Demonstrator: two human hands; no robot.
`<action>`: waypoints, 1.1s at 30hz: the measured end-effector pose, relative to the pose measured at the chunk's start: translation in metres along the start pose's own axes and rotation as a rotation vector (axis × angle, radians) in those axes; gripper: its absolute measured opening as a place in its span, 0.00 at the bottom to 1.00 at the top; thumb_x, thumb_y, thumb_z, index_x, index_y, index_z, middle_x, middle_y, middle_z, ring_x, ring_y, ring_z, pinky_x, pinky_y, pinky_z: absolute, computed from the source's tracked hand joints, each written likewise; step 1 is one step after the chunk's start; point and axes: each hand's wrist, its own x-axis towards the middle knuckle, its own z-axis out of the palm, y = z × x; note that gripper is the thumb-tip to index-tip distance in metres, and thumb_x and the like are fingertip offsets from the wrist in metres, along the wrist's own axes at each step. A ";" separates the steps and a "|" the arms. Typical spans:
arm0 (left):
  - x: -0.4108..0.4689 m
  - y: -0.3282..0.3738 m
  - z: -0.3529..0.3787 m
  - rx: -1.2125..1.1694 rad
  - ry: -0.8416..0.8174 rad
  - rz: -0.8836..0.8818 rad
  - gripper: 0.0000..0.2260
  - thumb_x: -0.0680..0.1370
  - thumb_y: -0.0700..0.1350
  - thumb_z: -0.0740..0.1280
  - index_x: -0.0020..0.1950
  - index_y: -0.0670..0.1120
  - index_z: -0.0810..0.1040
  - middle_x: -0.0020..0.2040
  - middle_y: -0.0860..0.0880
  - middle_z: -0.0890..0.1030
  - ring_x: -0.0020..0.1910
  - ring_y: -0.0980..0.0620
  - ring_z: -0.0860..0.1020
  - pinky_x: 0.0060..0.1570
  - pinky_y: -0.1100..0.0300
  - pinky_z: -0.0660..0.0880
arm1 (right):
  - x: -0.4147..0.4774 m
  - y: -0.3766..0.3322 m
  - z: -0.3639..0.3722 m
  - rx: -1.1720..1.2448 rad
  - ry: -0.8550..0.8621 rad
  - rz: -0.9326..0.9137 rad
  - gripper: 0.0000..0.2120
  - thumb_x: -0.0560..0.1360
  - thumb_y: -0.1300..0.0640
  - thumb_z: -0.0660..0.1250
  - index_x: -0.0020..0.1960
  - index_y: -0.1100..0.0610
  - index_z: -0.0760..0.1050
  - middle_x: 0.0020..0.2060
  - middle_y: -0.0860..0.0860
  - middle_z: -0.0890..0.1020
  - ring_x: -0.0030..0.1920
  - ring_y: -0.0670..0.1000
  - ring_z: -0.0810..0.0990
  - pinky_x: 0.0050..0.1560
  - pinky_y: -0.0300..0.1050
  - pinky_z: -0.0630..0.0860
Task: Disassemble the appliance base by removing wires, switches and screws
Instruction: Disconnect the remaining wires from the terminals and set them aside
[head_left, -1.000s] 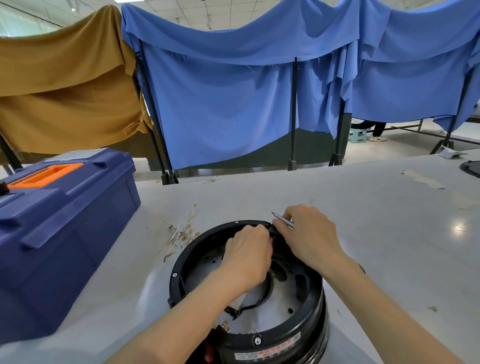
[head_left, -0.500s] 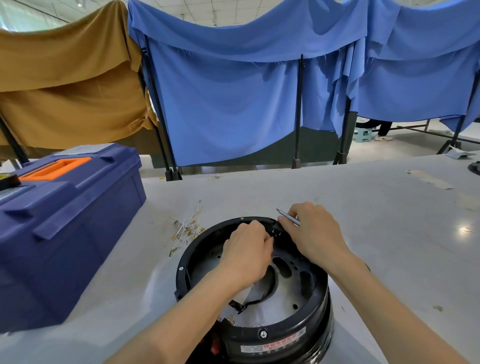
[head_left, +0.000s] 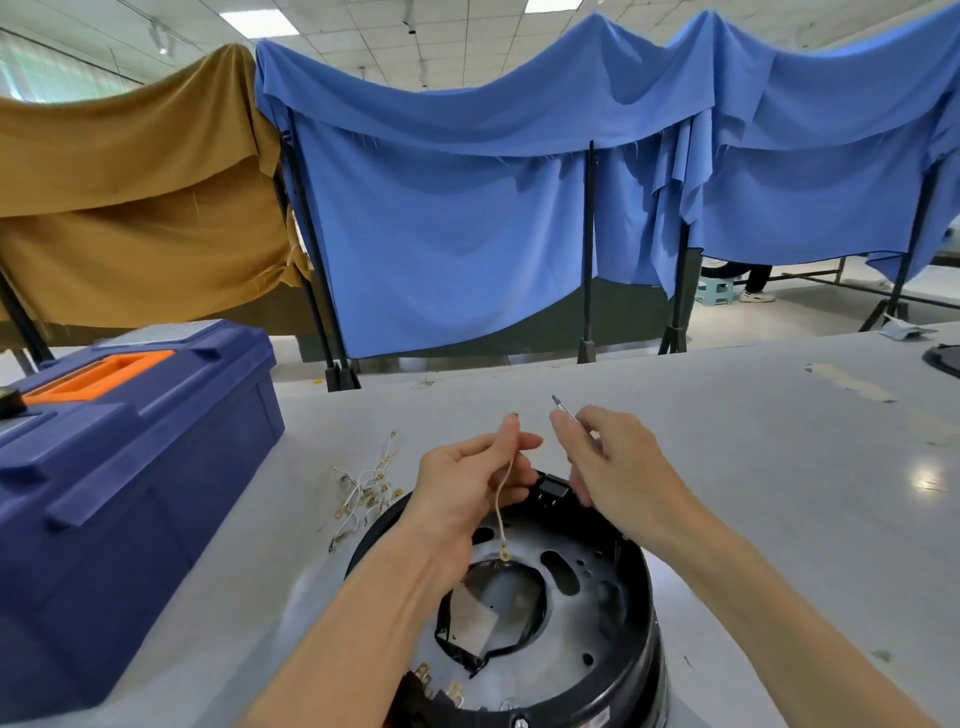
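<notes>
The round black appliance base (head_left: 636, 613) lies upside down on the table in front of me, its metal plate with holes showing. My left hand (head_left: 467, 478) is raised above its far rim and pinches a thin pale wire (head_left: 501, 512) that hangs down, a ring terminal at its lower end. My right hand (head_left: 613, 467) hovers beside it and holds a slim metal screwdriver (head_left: 563, 408), tip pointing up and away. A black switch block (head_left: 550, 488) sits on the far rim between the hands.
A pile of removed wires (head_left: 369, 486) lies on the table (head_left: 753, 441) left of the base. A blue toolbox (head_left: 119, 467) with an orange handle stands at the left. Blue and brown cloth screens hang behind the table.
Both hands have lifted off the base's far rim. The left hand has pulled a wire up out of the base and now holds it hanging in the air.
</notes>
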 end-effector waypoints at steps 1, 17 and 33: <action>0.000 0.001 0.000 -0.014 0.004 -0.002 0.12 0.74 0.52 0.70 0.40 0.45 0.87 0.32 0.50 0.80 0.35 0.55 0.80 0.38 0.63 0.77 | -0.002 -0.003 0.000 0.078 -0.079 0.034 0.25 0.81 0.42 0.55 0.42 0.64 0.70 0.26 0.54 0.78 0.22 0.49 0.72 0.28 0.47 0.71; -0.007 -0.003 0.001 0.100 -0.067 0.073 0.05 0.70 0.44 0.75 0.38 0.43 0.86 0.33 0.45 0.84 0.30 0.53 0.79 0.34 0.65 0.75 | -0.008 -0.004 -0.008 0.314 -0.304 0.068 0.22 0.71 0.70 0.72 0.40 0.56 0.59 0.27 0.58 0.82 0.23 0.54 0.78 0.22 0.39 0.71; 0.004 0.001 0.000 0.154 0.074 0.081 0.05 0.74 0.44 0.73 0.40 0.44 0.86 0.32 0.49 0.84 0.31 0.56 0.80 0.40 0.60 0.76 | -0.010 -0.005 -0.007 0.352 -0.321 0.119 0.21 0.73 0.66 0.72 0.38 0.56 0.59 0.28 0.59 0.82 0.23 0.56 0.80 0.24 0.42 0.75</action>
